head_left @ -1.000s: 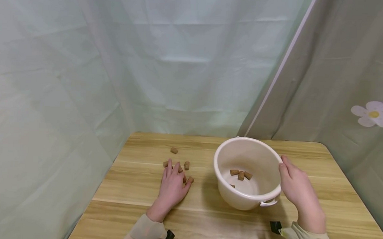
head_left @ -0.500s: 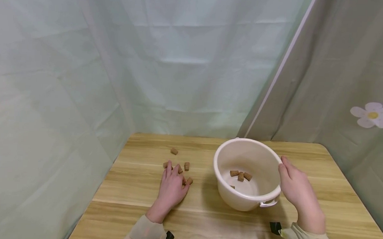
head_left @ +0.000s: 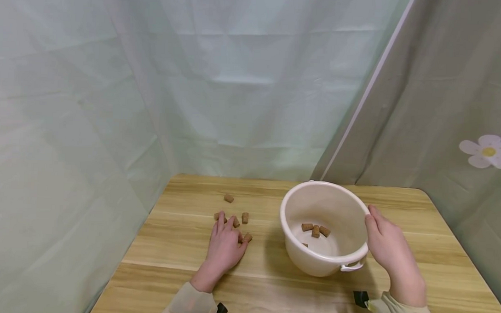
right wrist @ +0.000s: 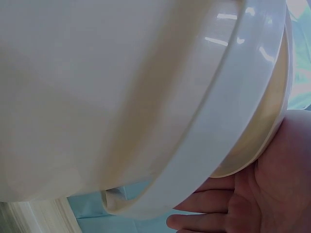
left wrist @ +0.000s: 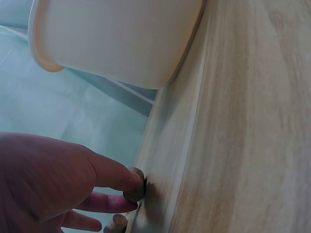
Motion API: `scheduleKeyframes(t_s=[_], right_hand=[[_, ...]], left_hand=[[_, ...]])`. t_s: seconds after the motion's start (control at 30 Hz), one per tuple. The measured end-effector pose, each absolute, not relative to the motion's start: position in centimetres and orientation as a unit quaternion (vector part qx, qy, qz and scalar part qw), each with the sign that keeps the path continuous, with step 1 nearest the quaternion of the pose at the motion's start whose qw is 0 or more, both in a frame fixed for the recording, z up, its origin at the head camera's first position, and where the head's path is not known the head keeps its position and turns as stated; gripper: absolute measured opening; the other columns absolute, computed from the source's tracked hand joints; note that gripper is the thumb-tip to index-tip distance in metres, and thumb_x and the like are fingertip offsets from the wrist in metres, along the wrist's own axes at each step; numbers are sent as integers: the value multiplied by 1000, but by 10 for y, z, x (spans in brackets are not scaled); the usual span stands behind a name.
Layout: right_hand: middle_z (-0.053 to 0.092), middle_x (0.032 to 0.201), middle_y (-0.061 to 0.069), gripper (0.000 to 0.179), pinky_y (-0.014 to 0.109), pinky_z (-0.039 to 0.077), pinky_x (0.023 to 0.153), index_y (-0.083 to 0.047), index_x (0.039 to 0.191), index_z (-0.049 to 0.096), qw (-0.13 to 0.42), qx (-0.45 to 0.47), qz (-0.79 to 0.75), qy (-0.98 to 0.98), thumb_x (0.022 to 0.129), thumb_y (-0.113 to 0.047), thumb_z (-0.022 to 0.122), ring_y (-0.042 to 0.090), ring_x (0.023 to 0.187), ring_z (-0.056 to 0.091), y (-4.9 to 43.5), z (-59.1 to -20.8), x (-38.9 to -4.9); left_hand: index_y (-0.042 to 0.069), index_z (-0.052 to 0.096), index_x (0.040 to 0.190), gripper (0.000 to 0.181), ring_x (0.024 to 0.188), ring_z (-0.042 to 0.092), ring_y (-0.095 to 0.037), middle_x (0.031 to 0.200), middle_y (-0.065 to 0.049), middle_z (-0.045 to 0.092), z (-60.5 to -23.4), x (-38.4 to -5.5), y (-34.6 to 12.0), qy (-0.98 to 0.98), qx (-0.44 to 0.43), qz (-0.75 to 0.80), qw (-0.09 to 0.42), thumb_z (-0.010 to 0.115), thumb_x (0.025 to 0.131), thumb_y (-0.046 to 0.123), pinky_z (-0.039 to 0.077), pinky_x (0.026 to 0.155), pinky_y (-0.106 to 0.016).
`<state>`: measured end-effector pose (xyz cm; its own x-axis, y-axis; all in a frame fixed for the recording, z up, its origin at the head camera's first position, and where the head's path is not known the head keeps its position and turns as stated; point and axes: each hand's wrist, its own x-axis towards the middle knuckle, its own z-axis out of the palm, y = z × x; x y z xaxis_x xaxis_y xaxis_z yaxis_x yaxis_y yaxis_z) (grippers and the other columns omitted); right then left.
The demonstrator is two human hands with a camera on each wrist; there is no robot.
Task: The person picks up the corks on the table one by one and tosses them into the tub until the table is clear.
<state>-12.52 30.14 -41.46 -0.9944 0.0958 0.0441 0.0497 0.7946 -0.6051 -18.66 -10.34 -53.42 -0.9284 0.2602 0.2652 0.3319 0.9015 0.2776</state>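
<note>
In the head view my left hand (head_left: 224, 248) lies low over several brown corks on the table. Its thumb and index finger pinch one cork (head_left: 247, 238); the left wrist view shows this cork's round end (left wrist: 134, 185) between them, at the tabletop. Another cork (head_left: 236, 222) sits by the fingertips, and one more (head_left: 219, 216) is partly covered by a finger. My right hand (head_left: 390, 242) grips the right rim of a white bucket (head_left: 313, 262), thumb over the edge. Inside the bucket lie several corks (head_left: 316, 231). In the right wrist view the bucket's handle (right wrist: 214, 116) hangs along its side.
Beyond the left hand, two loose corks lie on the table: one upright-looking cork (head_left: 245, 217) and a farther cork (head_left: 228, 198). The wooden table (head_left: 270, 295) ends at a pale green curtain (head_left: 244, 105) behind and at the left. A grey-green flowered curtain (head_left: 433, 135) hangs at the right.
My left thumb has drawn in against the cork, which has shifted slightly toward the palm. The right hand and the bucket have stayed in place.
</note>
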Motion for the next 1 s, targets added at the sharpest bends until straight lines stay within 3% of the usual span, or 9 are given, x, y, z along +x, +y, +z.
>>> scheduleKeyframes(t_s=[1.0], right_hand=[[32,164,34,68,74,29,117,10,162,30,38,-40,317,-947,117,-41,21,60,148,33,301,-415,-125]], left_hand=[[16,74,75,23,155,24,-58,153,-29,53,-528,-187,-103,-965,-148,-192,103,84,93,27,33,117,-72]])
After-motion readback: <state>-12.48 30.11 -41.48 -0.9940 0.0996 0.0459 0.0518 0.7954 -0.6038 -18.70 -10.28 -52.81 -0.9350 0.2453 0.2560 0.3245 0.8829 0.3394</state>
